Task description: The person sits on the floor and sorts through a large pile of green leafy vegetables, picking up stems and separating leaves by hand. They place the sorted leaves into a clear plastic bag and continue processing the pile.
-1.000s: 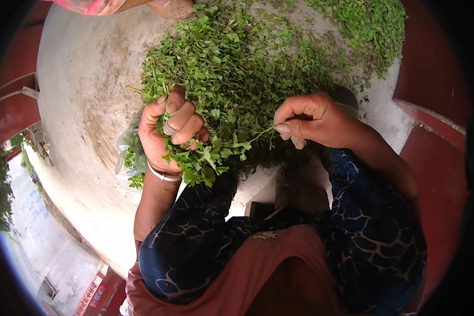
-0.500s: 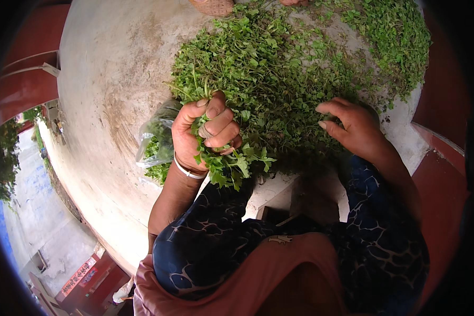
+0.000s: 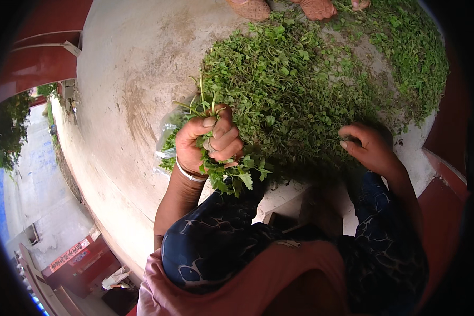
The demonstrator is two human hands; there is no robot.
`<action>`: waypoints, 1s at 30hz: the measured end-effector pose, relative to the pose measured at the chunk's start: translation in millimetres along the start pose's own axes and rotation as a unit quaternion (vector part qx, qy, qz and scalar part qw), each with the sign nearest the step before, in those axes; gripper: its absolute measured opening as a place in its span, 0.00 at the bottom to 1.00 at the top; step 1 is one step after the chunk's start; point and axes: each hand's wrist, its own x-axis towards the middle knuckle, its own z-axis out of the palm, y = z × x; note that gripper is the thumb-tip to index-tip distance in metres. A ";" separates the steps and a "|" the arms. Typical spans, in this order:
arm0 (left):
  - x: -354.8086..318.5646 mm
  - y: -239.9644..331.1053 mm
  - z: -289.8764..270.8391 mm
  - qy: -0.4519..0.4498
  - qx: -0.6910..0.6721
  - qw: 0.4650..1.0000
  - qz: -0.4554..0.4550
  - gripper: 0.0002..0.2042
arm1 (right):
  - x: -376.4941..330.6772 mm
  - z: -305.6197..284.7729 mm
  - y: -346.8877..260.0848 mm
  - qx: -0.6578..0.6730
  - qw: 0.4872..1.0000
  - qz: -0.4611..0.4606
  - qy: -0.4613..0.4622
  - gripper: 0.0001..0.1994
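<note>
The left hand point(image 3: 208, 143) is closed in a fist around a bunch of leafy green herb sprigs point(image 3: 231, 176), with the cut stems sticking up above the thumb and forefinger and the leaves spilling out below the curled fingers toward the person's knee. A thin pale bangle point(image 3: 188, 174) circles the left wrist. Just behind that hand a scrap of clear plastic point(image 3: 166, 138) lies on the ground, partly under the greens. The right hand point(image 3: 368, 147) rests at the near edge of a broad heap of loose green herbs point(image 3: 300, 89), fingers bent and pressed down into the leaves; whether it has pinched any stem between the fingertips cannot be told, since the foliage hides them. The heap spreads over a pale concrete floor point(image 3: 126, 79) that is stained brown in patches, and it runs from just in front of the person's lap up toward the far edge of the view, well clear of the bare floor at the left. At the top edge, beyond the heap, another person's feet point(image 3: 284, 8) stand at the edge of the greens. The person's own knees, in dark blue patterned cloth point(image 3: 216, 237), sit below both hands, with a pink garment point(image 3: 237, 289) lower still.
</note>
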 end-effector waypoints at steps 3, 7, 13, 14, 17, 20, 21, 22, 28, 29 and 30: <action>-39.7 23.2 -1.9 0.117 0.080 0.986 0.085 0.08 | -7.8 -3.6 4.0 0.003 1.000 0.014 0.015 0.13; -108.2 51.5 -10.0 0.376 0.237 0.864 0.235 0.08 | -14.1 -0.2 29.5 0.044 0.998 0.041 0.012 0.13; -178.8 36.1 -52.9 0.553 0.135 0.758 0.318 0.10 | -11.5 3.1 39.4 0.056 0.997 0.053 0.001 0.12; -177.3 28.6 -62.2 0.552 0.121 0.762 0.317 0.10 | -11.6 2.2 40.2 0.058 0.997 0.059 0.001 0.12; -156.7 15.8 -80.5 0.581 0.126 0.744 0.305 0.10 | -9.5 3.3 52.8 0.081 0.994 0.079 0.001 0.12; -140.1 1.6 -112.4 0.649 0.233 0.651 0.318 0.07 | -9.0 8.4 67.1 0.095 0.991 0.092 0.009 0.12; -134.7 -7.0 -128.2 0.637 0.317 0.613 0.343 0.05 | -8.5 8.7 70.2 0.092 0.991 0.096 0.009 0.12; -133.2 -14.0 -144.7 0.620 0.400 0.568 0.365 0.04 | -7.2 10.4 74.9 0.091 0.991 0.098 0.008 0.12; -138.5 -46.6 -165.7 0.569 0.768 0.286 0.066 0.29 | -10.8 12.3 86.5 0.119 0.982 0.143 0.013 0.13; -136.4 -49.6 -164.9 0.553 0.798 0.238 0.028 0.29 | -11.3 12.7 90.7 0.119 0.982 0.145 0.010 0.14; -135.8 -51.3 -164.6 0.535 0.824 0.189 -0.010 0.28 | -11.8 13.9 96.3 0.127 0.981 0.145 0.011 0.14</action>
